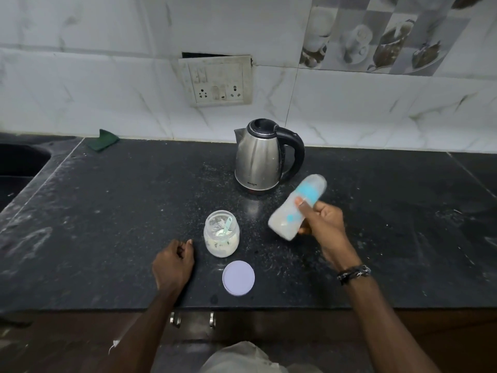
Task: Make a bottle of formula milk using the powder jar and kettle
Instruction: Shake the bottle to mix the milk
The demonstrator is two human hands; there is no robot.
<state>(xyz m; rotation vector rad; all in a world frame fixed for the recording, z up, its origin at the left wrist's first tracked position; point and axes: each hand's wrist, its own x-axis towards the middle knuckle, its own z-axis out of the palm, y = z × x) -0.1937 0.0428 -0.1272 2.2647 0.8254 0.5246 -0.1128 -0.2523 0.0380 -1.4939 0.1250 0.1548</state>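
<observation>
Nearest the table's front edge: a round pale lilac lid (238, 277), lying flat on the dark speckled table (107, 211), apart from its jar. Left hand (173, 263): resting on the table just left of the jar, fingers (185, 247) loosely curled, holding nothing. Powder jar (221, 233): clear, uncapped, upright, just beyond the lid; pale powder in the lower part, a light green scoop (225, 226) standing inside. Right hand (321, 224): raised above the table to the right of the jar, fingers and thumb wrapped round the baby bottle (295, 207); a dark beaded band (353, 274) on the wrist. The bottle: translucent with blue markings, tilted with one end toward the kettle and the other toward the jar, blurred, held clear of the table; contents appear whitish. Kettle (265, 156): stainless steel with black lid and handle, upright, behind the jar and bottle, handle to the right. Far left, at the table's back edge: a green cloth (103, 140) against the wall. On the marble-tiled wall above the kettle: a white switch-and-socket plate (216, 80).
</observation>
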